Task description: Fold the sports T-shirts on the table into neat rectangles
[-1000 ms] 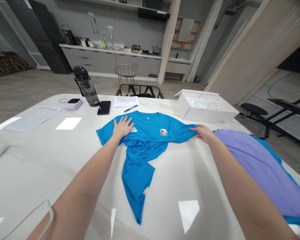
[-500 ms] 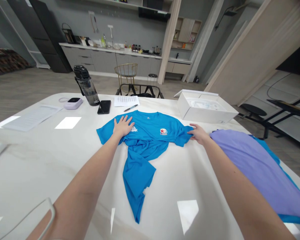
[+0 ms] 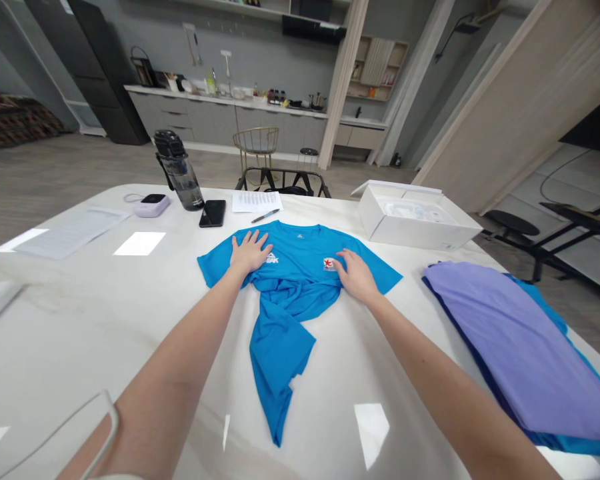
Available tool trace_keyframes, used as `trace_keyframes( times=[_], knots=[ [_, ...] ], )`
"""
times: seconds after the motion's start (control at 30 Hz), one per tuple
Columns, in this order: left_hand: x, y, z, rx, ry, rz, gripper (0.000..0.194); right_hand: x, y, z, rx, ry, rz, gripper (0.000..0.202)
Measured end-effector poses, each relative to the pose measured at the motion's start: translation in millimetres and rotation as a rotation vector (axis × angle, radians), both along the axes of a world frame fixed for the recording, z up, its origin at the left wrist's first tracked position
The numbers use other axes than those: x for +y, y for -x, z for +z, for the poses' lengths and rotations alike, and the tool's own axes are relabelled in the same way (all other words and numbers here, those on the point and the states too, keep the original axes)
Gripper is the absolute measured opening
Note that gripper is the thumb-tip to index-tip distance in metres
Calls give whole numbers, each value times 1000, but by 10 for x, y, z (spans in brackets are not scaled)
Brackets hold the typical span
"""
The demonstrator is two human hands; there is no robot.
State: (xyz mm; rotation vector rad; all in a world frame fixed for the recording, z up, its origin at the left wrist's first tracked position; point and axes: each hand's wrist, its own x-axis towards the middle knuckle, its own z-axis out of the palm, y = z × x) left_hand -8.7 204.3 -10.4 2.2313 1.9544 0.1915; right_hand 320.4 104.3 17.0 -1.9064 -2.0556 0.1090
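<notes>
A blue T-shirt (image 3: 305,250) lies on the white table (image 3: 145,320), its shoulders and both sleeves spread out. The lower part is bunched below the chest, and one twisted end trails toward me. My left hand (image 3: 249,253) rests flat on the left chest beside the white lettering, fingers spread. On the right chest, next to the round badge it partly covers, my right hand (image 3: 356,275) lies with its fingers apart. Neither hand grips the cloth.
Folded purple and blue clothes (image 3: 515,340) lie at the right. An open white box (image 3: 420,223) stands at the back right. Along the back are a water bottle (image 3: 183,177), a phone (image 3: 213,213), a pen (image 3: 265,216), a printed sheet (image 3: 257,201) and a small purple device (image 3: 152,206).
My right hand has let go of the right sleeve's end and moved left onto the chest. That sleeve now lies flat and spread. My left hand stays in place.
</notes>
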Motion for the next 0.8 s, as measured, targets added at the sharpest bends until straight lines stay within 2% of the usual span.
trace_keyframes(
  times=[0.07, 0.13, 0.3, 0.43, 0.53, 0.63, 0.7, 0.73, 0.8],
  knots=[
    [-10, -3, 7, -5, -6, 0, 70, -96, 269, -77, -30, 97, -14, 57],
    [-19, -8, 8, -13, -18, 1, 70, -182, 418, -151, -71, 159, -69, 60],
    [-79, -30, 50, -67, -75, 18, 66, -240, 453, -237, -126, 137, -127, 64],
    [-279, -88, 245, -131, -294, 14, 52, -216, 450, -218, -143, 127, -122, 65],
    [-606, -196, 445, -192, -390, -115, 47, -216, 467, -204, -153, 113, -125, 64],
    [-1124, -352, 534, -234, -356, -407, 44, -215, 473, -215, -160, 108, -122, 63],
    [-1528, -439, 483, -194, -295, -581, 41, -210, 474, -234, -151, 109, -120, 62],
    [-1722, -467, 429, -157, -282, -598, 42, -208, 476, -242, -143, 106, -123, 61],
    [-2047, -492, 297, -104, -253, -531, 53, -212, 484, -247, -124, 79, -134, 59]
  ],
)
